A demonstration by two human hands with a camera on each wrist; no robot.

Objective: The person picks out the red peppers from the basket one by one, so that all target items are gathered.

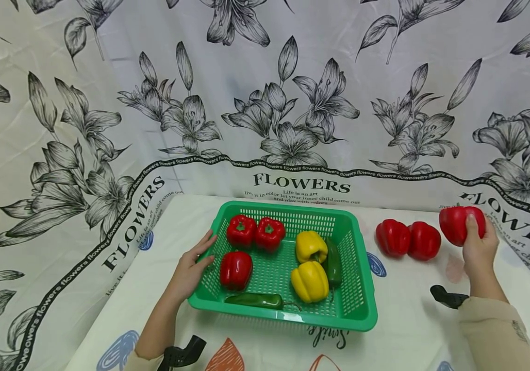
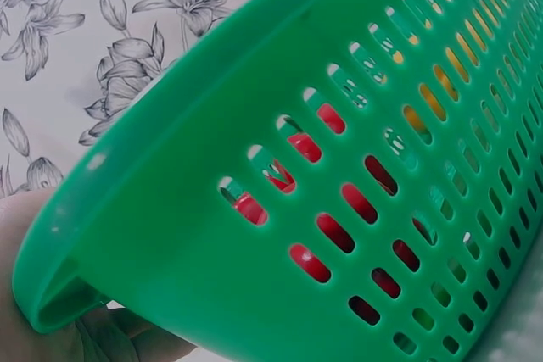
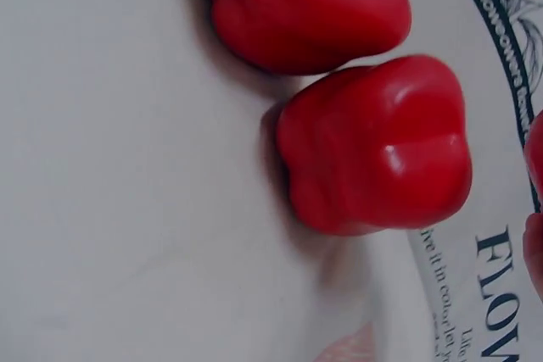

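Note:
My right hand (image 1: 480,250) holds a red bell pepper (image 1: 454,225) up at the far right, thumb across its side. Just left of it, two more red bell peppers (image 1: 392,238) lie side by side on the cloth; the right wrist view shows one red pepper (image 3: 373,146) close up. At the left end of a green plastic basket (image 1: 366,288), my left hand (image 1: 188,273) grips the rim. In the left wrist view the basket's slotted wall (image 2: 187,252) hides part of that hand. Inside are red peppers (image 1: 236,270), yellow peppers (image 1: 310,282) and long green peppers (image 1: 254,300).
White patterned cloth (image 1: 404,319) covers the table beneath the basket. Behind it hangs a curtain (image 1: 293,123) printed with black line-drawn flowers. A black strap-like mount (image 1: 448,297) sits by the right wrist, another mount (image 1: 183,353) by the left.

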